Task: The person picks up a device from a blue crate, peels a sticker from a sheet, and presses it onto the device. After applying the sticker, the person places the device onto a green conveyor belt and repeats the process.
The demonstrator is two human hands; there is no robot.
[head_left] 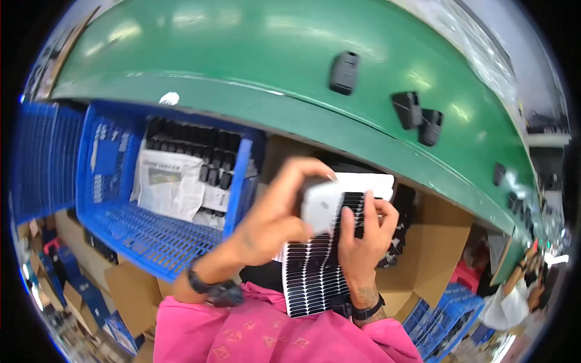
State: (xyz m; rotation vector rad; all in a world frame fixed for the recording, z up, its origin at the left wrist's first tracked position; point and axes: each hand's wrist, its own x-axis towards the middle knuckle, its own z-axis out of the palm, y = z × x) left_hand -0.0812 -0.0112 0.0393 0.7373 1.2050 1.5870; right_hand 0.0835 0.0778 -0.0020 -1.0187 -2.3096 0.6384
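White-backed, flexible sheet of black narrow strips (308,278) hangs over the lap, below the green painted tabletop (242,48). Left hand (284,212): grip closed around a silver-white rounded piece (321,209), blurred. Right hand (366,242): fingers on the strips; cannot tell if its grip pinches. Judged risks: uneven pull could crease the sheet; strips could cling to fingertips; a loose left hold could drop the piece toward the brown cardboard box (445,236).

Single head-worn fisheye view, directed downward from close above the left hand (273,219) and right hand (364,243), facing the green bench (242,48) beyond.
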